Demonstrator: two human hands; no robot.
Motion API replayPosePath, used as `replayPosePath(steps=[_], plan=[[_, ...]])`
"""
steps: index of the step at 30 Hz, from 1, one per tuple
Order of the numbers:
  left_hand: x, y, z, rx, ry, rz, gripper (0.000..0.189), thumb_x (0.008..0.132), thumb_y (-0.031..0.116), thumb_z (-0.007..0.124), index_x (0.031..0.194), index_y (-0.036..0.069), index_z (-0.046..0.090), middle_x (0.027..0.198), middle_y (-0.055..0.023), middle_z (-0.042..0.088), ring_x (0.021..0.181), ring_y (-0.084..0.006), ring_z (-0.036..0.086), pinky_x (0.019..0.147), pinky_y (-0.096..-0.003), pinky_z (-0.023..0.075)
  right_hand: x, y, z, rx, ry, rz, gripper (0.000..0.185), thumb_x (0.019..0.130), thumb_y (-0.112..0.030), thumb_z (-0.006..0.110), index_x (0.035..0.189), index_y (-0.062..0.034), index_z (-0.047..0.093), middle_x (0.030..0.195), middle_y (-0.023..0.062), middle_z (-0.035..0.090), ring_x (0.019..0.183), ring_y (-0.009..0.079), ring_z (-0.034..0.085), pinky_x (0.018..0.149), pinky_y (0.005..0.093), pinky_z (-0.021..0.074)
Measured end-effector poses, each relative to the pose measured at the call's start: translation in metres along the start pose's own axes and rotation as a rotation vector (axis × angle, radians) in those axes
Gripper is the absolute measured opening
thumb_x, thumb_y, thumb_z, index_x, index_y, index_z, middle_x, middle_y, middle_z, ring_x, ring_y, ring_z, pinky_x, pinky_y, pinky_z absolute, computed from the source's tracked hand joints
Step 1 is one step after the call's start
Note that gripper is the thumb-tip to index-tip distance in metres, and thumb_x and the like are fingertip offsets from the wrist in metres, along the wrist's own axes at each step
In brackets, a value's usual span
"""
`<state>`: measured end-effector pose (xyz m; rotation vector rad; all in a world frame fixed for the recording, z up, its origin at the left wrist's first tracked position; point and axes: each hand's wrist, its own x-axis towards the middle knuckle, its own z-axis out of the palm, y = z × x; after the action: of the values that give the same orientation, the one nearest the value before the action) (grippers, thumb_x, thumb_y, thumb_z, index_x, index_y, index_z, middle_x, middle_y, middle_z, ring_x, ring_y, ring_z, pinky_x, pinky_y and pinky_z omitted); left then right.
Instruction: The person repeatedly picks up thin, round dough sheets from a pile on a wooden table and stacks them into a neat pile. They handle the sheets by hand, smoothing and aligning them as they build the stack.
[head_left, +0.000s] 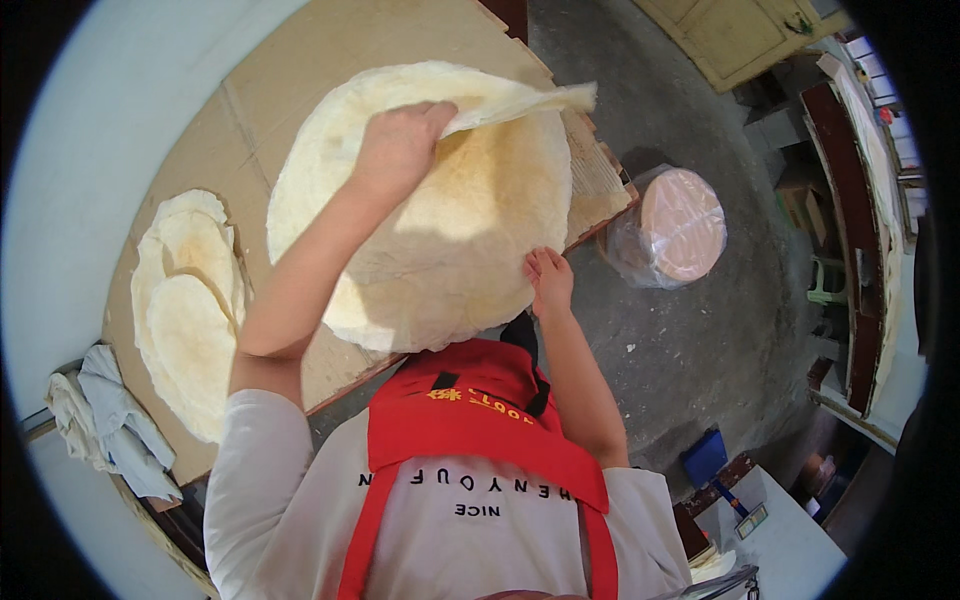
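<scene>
A large, thin, round sheet of pale flatbread (487, 187) spreads over the table in front of me, its near edge against my apron. My left hand (405, 142) grips the far part of the top layer, which is raised into a fold with a loose tip pointing right. Shadow falls under that fold. At the right rim, the fingers of my right hand (551, 277) pinch the sheet's edge. How many layers lie beneath cannot be told. To the left, folded flatbread sheets (187, 315) rest on the table, apart from the round one.
Brown cardboard (247, 97) covers the table, whose right corner juts over the concrete floor (675, 112). Beyond it stands a plastic-wrapped round stool (682, 225). Crumpled cloths (120, 412) hang at the left corner. A blue dustpan (705, 457) is at lower right.
</scene>
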<state>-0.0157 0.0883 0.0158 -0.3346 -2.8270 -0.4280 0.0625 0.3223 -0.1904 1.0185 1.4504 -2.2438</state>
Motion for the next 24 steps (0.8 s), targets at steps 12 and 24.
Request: replayPosePath(steps=[12,24], plan=[[-0.090,0.028,0.104,-0.251,-0.189,-0.091,0.025,0.075,0.008,0.051,0.099,0.001,0.056,0.091,-0.0173,0.061,0.082,-0.0334,0.059,0.070,-0.0410,0.0477,-0.008,-0.062,0.061,-0.231,-0.366,-0.107,0.017,0.087,-0.019,0.054,0.079,-0.0040,0.053,0.075,0.0076,0.061,0.046,0.0051,0.040,0.039,0.0177,0.0270],[0.011,-0.029,-0.055,0.148,0.185,0.183,0.025,0.072,0.001,0.049,0.095,0.006,0.056,0.086,-0.0125,0.061,0.075,-0.0311,0.058,0.061,-0.0383,0.0480,0.008,-0.021,0.065,-0.100,-0.305,-0.151,0.025,0.086,-0.010,0.054,0.106,0.0047,0.052,0.093,0.0104,0.060,0.078,0.0146,0.057,0.069,0.0239,0.0468]])
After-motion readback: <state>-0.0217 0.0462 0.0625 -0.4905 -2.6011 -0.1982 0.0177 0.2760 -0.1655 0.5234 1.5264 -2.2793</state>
